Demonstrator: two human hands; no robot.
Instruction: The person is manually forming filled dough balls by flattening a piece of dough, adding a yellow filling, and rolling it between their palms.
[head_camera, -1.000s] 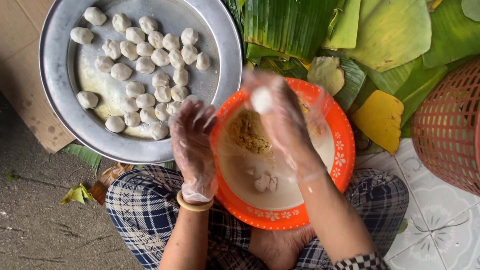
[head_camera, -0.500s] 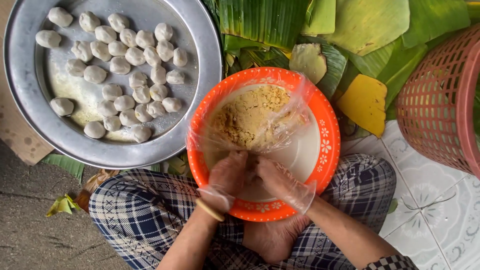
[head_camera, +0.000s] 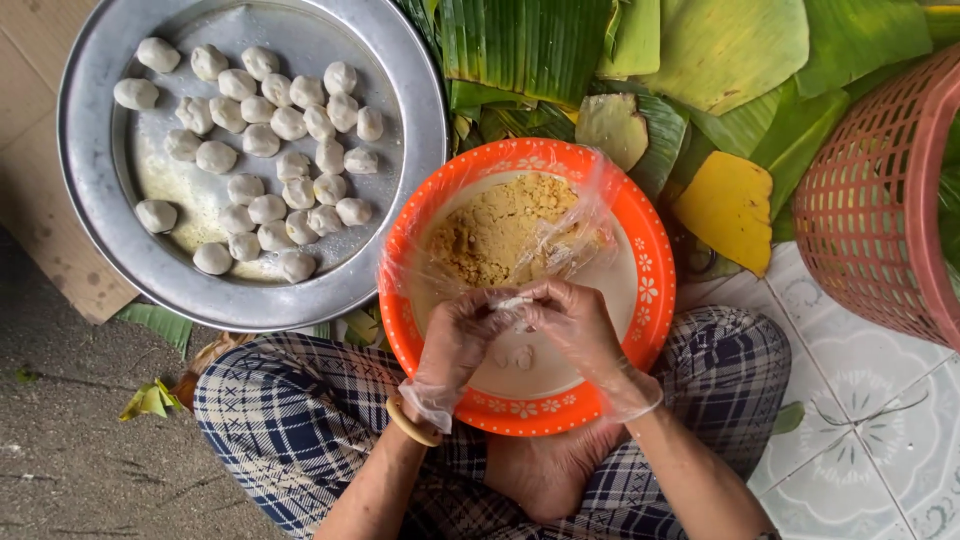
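Both of my hands are close together over the near side of the orange plate, and both wear thin see-through gloves. My left hand and my right hand meet at the fingertips, and they pinch a small pale bit of dough between them. My fingers are curled around it, so I cannot see much of its shape.

The orange plate sits on my lap, on my checked trousers. On the plate, at 12 o'clock from my hands, lies a heap of crumbly yellow filling. A crinkled clear plastic sheet lies over part of the filling, at about 1 o'clock from my hands. I wear a yellow bangle on my left wrist.

At 10 o'clock from my hands is a big round metal tray. Many small white dough balls lie in it, close together, and some touch each other.

At 12 o'clock, past the plate, green banana leaves lie spread out. One yellow leaf piece lies at 2 o'clock, just beside the plate. At 3 o'clock, well apart from my hands, is a red plastic basket with little holes in its wall. White patterned floor tiles show at 4 o'clock.
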